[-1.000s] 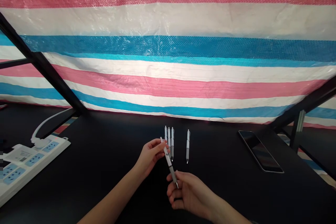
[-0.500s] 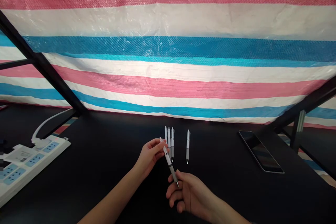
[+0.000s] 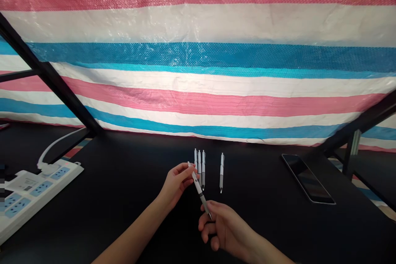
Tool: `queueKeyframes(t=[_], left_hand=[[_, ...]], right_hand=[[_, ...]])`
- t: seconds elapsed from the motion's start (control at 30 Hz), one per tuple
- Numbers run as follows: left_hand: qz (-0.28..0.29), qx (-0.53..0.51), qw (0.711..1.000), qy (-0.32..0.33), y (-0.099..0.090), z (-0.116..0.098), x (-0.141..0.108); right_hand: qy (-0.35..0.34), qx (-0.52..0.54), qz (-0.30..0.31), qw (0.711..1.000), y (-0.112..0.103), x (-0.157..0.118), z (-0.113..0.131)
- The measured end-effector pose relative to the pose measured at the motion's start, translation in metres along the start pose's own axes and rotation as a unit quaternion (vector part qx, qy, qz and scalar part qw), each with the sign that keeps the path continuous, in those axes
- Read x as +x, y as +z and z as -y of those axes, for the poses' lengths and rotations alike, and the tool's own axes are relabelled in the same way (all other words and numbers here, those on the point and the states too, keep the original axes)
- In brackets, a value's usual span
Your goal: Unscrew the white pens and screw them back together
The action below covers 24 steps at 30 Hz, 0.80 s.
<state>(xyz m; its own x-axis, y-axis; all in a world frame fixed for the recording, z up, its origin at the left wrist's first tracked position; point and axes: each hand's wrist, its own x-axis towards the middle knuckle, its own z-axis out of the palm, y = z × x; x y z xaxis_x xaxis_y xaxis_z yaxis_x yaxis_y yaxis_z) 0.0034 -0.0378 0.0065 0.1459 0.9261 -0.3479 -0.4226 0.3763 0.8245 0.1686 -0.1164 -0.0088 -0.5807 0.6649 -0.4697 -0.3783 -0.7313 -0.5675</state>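
Note:
A white retractable pen with a grey grip slants across the space between my hands. My left hand pinches its upper end between thumb and fingers. My right hand holds the grey lower part near the metal tip. Just beyond my left fingers, a row of three similar pens lies side by side on the black table, tips toward me. A fourth pen lies a little to their right. My left hand partly hides the lower part of the row.
A white power strip with blue sockets and a white cable lies at the left. A dark smartphone lies at the right. Black metal struts cross a striped pink, white and blue tarpaulin behind the table.
My right hand has shifted slightly right and up. The pen's upper end has moved slightly left, and the pen is still held in both hands.

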Motion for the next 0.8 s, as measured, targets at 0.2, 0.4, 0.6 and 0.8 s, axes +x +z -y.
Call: queueKeyframes(t=[0.2,0.4,0.6,0.8], left_hand=[[0.000,0.005,1.000,0.001,-0.0008,-0.0002,-0.0005],[0.002,0.001,1.000,0.006,-0.0015,0.0011,0.0015],[-0.014,-0.017,1.000,0.011,-0.0027,0.0007,0.0027],[-0.053,-0.045,0.997,0.024,-0.0039,-0.0045,0.0035]], right_hand=[[-0.005,-0.011,-0.001,1.000,0.0012,-0.0002,0.0003],[0.012,-0.024,0.003,1.000,0.0009,-0.0006,0.0003],[-0.012,-0.036,0.001,0.999,0.0036,-0.0033,0.0012],[-0.003,-0.024,0.001,1.000,0.0002,-0.0036,0.0011]])
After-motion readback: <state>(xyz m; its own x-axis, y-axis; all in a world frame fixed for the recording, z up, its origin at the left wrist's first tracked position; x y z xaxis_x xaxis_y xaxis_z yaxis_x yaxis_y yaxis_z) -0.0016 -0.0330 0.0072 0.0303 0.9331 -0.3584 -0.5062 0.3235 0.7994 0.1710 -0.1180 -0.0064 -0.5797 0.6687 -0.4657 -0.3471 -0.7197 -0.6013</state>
